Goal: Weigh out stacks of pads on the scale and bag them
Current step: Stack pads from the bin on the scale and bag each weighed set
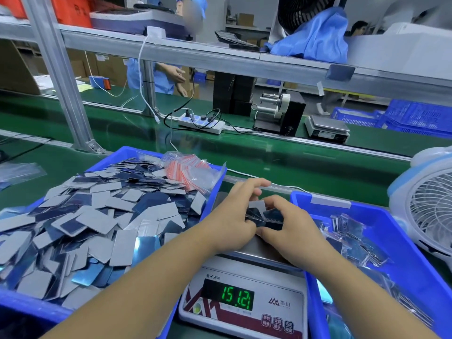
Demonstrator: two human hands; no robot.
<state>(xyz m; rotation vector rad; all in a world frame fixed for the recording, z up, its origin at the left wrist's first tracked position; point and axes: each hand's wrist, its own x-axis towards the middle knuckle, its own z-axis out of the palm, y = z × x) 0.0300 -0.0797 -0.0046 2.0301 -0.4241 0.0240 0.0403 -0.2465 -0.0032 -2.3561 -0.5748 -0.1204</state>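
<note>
2 scales: one w/ lit display [242, 299], one far behind it [327, 128]. 2 blue bins, left [156, 152] and right [415, 253] of near scale. 2 fans [425, 211] [300, 11]. 1 power strip [201, 123]. Loose pads [97, 216]: too many to count.

Your bench [73, 167] has a green top. On it, at your left, sits a blue bin [215, 187] heaped with loose pads [97, 216]; the scale [244, 302] stands just beside it (display reading 151.21), and a second blue bin [401, 241] touches the scale's right side. A small white fan [425, 206] stands at far right. An empty clear bag [19, 170] lies at far left.
</note>
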